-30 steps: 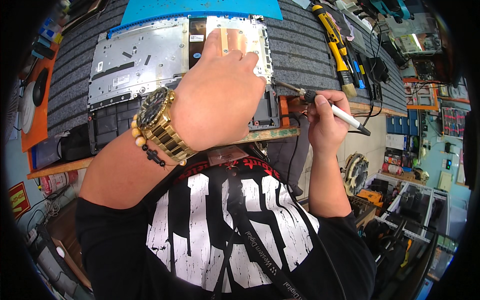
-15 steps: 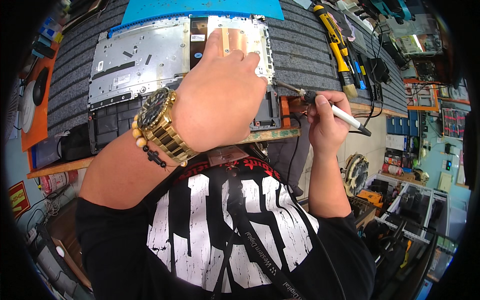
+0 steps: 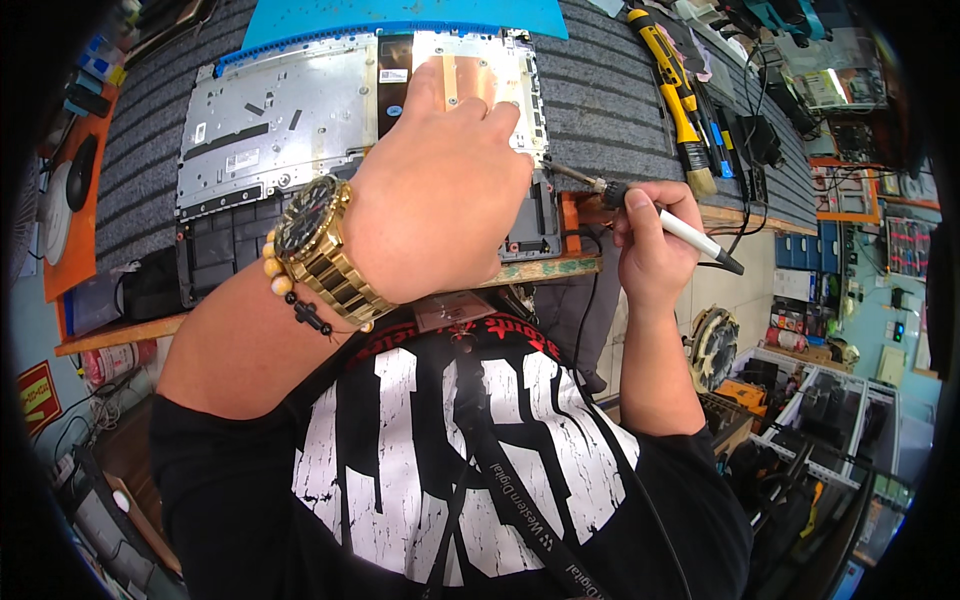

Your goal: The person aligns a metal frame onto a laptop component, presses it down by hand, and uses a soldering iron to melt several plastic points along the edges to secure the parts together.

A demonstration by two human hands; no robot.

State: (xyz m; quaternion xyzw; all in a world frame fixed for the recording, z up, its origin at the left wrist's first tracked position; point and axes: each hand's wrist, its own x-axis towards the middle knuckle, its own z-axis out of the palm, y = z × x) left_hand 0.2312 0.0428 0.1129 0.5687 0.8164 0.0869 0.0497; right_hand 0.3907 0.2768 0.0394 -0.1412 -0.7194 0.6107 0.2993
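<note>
An opened laptop chassis (image 3: 280,100) lies on the bench, its silver metal plate facing up with a copper patch (image 3: 470,80) at the right. My left hand (image 3: 430,200) rests over it, index finger extended onto the plate, other fingers bent and slightly apart, thumb hidden. My right hand (image 3: 655,235) grips a soldering iron (image 3: 685,230) with a white handle and black grip. The iron's metal tip reaches to the chassis's right edge, near my left hand's knuckles; whether it touches cannot be seen clearly.
A grey ribbed mat (image 3: 600,100) covers the bench, with a blue mat (image 3: 400,14) behind the chassis. A yellow tool (image 3: 660,65), a brush (image 3: 697,165), blue-handled tools (image 3: 720,150) and cables lie at the right. An orange board (image 3: 70,270) is at the left, shelves at the far right.
</note>
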